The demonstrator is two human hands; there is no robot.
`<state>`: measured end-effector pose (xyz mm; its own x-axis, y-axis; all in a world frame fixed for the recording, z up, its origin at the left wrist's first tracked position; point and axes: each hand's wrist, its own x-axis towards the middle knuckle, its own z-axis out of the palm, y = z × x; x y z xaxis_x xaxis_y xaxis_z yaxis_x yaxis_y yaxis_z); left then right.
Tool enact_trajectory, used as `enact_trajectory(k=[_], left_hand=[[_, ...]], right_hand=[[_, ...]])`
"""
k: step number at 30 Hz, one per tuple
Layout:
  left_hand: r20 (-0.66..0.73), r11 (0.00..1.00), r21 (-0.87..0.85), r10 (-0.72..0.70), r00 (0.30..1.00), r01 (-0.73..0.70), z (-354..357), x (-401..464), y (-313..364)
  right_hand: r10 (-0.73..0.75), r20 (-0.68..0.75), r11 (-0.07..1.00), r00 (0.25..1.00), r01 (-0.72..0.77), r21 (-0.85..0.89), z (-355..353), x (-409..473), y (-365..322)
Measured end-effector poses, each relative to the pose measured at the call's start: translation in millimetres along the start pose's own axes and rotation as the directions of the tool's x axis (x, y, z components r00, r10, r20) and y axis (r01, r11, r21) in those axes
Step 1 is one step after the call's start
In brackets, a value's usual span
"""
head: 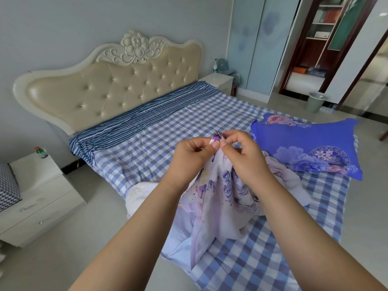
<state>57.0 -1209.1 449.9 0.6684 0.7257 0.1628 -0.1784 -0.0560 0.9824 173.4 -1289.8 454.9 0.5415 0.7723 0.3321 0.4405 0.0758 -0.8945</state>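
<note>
A pale lilac floral pillowcase (pixel 220 198) hangs from both my hands above the bed's near corner, its lower part bunched on the blue checked sheet (pixel 168 131). My left hand (pixel 195 156) pinches its top edge between thumb and forefinger. Close beside it, my right hand (pixel 243 152) pinches the same edge, where a small dark zipper end (pixel 218 133) sticks up. A white pillow (pixel 138 196) lies partly under the pillowcase at the bed's left edge.
A bright blue floral pillow (pixel 308 148) lies on the bed to the right. A striped cloth (pixel 134 120) runs along the cream headboard (pixel 109 87). White nightstands (pixel 42 198) flank the bed. A grey bin (pixel 316 101) stands on the floor by the wardrobe.
</note>
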Motion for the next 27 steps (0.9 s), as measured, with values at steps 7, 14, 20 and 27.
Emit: enact_trajectory(k=[7, 14, 20, 27], left_hand=[[-0.041, 0.999, -0.012, -0.036, 0.999, 0.035, -2, -5, 2], [-0.159, 0.981, -0.174, -0.112, 0.981, 0.084, 1, -14, -6], [-0.133, 1.0, -0.009, 0.018, 0.991, -0.02, -13, -27, -4], [-0.147, 0.984, 0.139, 0.136, 0.98, -0.116, -43, -46, -24]], right_hand=[[0.064, 0.118, 0.995, 0.991, -0.054, -0.088, -4, -3, -2], [0.11, 0.102, 0.994, 0.989, -0.11, -0.005, 7, -12, -3], [0.181, 0.246, 0.98, 0.952, -0.197, 0.041, 5, -9, -16], [0.008, -0.011, 0.989, 1.0, -0.01, -0.151, 29, -13, -53]])
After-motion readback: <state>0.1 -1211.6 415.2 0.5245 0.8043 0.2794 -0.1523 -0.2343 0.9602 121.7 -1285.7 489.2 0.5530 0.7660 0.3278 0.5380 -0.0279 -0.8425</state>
